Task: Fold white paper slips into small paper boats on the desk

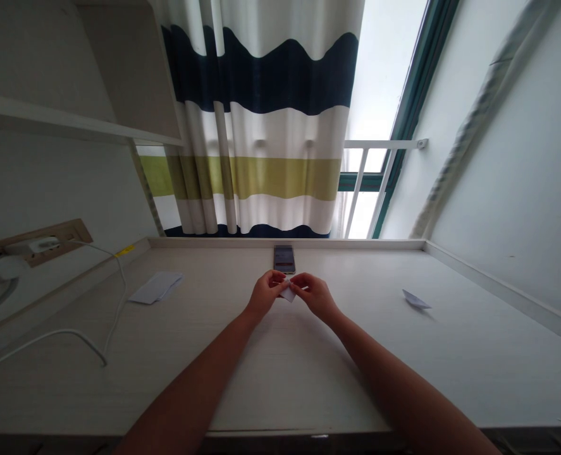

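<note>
Reading my feed from the left, I find a beige wall socket panel (pixel 59 235) holding a white charger (pixel 31 246), its white cable (pixel 114 297) running down onto the desk (pixel 474 354). A yellow label (pixel 124 251) sits by the cable at the desk's edge, too small for me to read. Next comes a folded white sheet of paper (pixel 157 287), well apart from the hands.

At the middle, the left hand (pixel 264 294) and right hand (pixel 314 297) meet, the fingers (pixel 276 281) of both clamped on a small folded piece of white paper (pixel 288 292) held between them just above the desk. A phone (pixel 284 258) lies just beyond; its lit screen shows nothing I can read, and no brand is legible. Farther right, a pointed paper fold (pixel 415 299) lies by itself.

The piece is small and mostly covered, so I judge that a slack pinch could drop it or skew a crease. With the knuckles this near the phone, a careless shift could also knock it toward the desk's back edge.
</note>
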`<state>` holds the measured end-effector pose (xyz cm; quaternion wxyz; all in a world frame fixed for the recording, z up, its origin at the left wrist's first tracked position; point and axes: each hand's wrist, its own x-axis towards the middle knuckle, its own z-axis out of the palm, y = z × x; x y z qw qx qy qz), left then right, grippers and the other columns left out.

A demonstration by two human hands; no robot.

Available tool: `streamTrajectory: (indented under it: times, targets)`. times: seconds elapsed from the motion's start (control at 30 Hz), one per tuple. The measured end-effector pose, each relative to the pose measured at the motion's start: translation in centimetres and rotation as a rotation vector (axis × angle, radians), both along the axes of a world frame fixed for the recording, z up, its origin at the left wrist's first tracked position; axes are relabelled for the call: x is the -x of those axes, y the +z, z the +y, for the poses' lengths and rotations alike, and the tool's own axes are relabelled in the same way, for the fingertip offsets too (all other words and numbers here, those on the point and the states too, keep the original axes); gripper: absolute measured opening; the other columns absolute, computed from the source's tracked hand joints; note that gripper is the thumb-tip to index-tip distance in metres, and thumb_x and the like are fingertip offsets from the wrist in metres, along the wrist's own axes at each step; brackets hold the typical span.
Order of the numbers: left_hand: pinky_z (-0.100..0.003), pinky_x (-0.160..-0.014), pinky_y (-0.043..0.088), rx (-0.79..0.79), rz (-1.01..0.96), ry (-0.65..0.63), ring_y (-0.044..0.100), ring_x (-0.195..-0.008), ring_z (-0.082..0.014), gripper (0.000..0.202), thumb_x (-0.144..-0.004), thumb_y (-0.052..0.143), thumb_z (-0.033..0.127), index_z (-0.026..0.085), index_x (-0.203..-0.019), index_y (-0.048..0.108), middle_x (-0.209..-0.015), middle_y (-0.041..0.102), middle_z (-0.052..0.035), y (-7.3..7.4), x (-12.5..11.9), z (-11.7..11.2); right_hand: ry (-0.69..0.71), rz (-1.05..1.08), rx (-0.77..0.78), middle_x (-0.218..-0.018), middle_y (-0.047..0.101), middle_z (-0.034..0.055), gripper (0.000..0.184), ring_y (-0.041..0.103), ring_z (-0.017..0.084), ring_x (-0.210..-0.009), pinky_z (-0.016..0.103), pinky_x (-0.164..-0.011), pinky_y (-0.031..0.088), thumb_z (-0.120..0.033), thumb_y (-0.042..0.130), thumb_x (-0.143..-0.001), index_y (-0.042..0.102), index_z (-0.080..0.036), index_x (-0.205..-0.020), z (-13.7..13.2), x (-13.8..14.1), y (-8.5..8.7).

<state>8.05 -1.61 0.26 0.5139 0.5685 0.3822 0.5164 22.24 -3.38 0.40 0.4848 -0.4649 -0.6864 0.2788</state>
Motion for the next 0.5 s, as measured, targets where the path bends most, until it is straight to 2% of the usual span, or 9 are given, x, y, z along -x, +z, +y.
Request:
streamTrajectory:
  times: [0.23, 0.5]
  targets:
    - [-0.021, -0.053, 0.046, -0.012, 0.029, 0.003, 0.054, -0.065, -0.011, 0.026, -0.06, 0.065, 0.028, 0.014, -0.078, 0.053, -0.075, 0.053, -0.0014, 0.04, 0.1, 0.04, -0.034, -0.016, -0.04, -0.072, 0.065, 0.0043, 0.014, 0.059, 0.014, -0.065, 0.029, -0.062, 0.049, -0.027, 0.054, -0.07, 0.062, -0.017, -0.077, 0.15, 0.04, -0.12]
    - [-0.02, -0.053, 0.043, -0.052, 0.046, 0.002, 0.053, -0.061, -0.0094, 0.022, -0.06, 0.064, 0.025, 0.014, -0.077, 0.054, -0.075, 0.054, -0.001, -0.18, 0.16, 0.28, 0.011, -0.009, -0.052, -0.07, 0.063, 0.0028, 0.012, 0.058, 0.013, -0.064, 0.027, -0.06, 0.049, -0.026, 0.055, -0.071, 0.06, -0.018, -0.076, -0.08, 0.23, 0.06]
